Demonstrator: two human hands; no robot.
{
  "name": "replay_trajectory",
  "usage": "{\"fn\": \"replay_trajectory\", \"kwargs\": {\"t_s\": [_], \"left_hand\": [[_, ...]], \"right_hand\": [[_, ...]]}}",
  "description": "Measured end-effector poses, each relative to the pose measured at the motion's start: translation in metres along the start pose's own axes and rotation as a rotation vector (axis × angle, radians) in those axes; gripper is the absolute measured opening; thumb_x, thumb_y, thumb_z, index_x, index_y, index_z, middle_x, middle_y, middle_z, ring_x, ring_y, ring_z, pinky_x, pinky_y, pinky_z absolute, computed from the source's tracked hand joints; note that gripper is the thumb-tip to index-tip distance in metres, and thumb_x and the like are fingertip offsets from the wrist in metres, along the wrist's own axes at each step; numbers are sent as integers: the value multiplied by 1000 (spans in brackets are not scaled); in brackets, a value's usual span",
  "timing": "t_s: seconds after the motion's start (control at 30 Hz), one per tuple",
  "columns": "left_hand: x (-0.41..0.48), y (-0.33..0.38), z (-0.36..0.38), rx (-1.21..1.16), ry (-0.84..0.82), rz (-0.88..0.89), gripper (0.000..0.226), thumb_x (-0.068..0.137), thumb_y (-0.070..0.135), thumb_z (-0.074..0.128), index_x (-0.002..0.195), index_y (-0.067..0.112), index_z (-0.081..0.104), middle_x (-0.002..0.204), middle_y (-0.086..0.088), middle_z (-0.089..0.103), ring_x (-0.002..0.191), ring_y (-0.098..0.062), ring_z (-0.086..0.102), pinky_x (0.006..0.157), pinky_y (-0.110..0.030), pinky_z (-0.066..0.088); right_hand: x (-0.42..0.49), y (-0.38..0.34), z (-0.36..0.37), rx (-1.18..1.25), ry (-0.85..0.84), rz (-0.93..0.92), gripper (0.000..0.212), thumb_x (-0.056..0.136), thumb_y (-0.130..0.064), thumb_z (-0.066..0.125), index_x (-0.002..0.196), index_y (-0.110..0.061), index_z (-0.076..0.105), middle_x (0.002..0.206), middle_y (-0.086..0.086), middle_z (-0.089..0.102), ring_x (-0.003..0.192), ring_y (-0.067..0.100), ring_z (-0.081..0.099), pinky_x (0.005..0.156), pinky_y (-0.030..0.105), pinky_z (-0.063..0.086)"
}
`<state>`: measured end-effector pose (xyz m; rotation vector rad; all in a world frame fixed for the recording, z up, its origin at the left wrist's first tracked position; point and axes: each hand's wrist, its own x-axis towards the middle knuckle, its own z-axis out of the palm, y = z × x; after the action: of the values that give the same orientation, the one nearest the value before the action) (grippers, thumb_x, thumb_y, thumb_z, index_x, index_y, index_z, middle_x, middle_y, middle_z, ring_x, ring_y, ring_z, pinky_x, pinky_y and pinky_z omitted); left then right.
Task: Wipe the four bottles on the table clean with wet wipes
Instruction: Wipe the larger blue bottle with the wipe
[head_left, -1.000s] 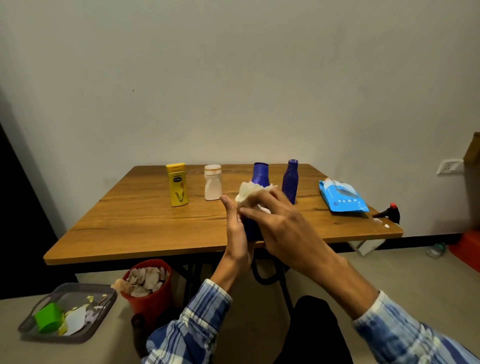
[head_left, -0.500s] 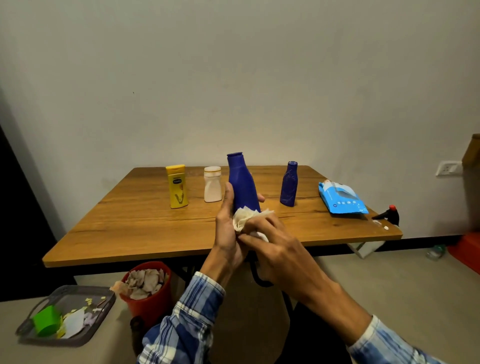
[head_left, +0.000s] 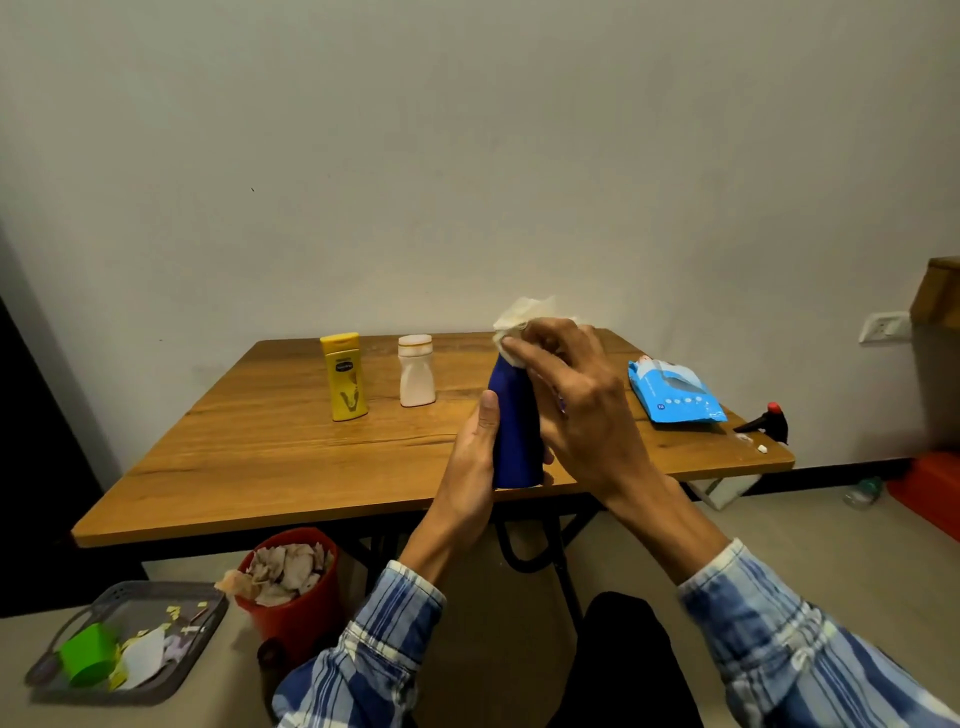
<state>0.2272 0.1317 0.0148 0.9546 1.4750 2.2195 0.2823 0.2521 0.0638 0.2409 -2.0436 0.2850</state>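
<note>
Left grip (head_left: 470, 467): clasps the blue bottle (head_left: 511, 431), upright at the table's (head_left: 260, 467) near edge.
Right grip (head_left: 582, 410): pinches a wet wipe (head_left: 519, 317) over the bottle's neck.
Behind: yellow bottle (head_left: 345, 376), white bottle (head_left: 415, 371), standing.

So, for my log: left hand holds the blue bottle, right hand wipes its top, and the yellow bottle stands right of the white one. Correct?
No: the head view shows the yellow bottle left of the white bottle; the rest stands.

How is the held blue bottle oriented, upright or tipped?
Upright: the blue bottle has base down, neck up under the wipe in the right hand; left hand grips its body.
</note>
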Motion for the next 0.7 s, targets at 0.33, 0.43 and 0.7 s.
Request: {"fn": "replay_trajectory", "kwargs": {"t_s": [0.33,0.43,0.7], "left_hand": [[18,11,-9,-209,122,-25,48,101,39,44,132,5,56,120,-16,70,111,-28,67,99,-42,55],[24,10,-5,-208,198,-57,53,103,46,41,136,6,54,123,-19,69,110,-29,68,94,-42,56],[32,15,0,-351,218,-50,53,106,46,37,137,4,48,103,-16,72,82,-25,71,70,-37,60]], "right_hand": [[-52,-2,12,155,-4,101,43,85,4,69,125,-12,67,129,-2,53,125,4,45,103,17,45],[-51,-8,15,172,90,173,39,85,4,68,122,-11,68,126,1,57,122,10,51,100,20,49],[-66,-8,18,-32,-19,-39,35,84,-2,66,119,-4,69,124,13,62,123,25,53,107,29,44]]}}
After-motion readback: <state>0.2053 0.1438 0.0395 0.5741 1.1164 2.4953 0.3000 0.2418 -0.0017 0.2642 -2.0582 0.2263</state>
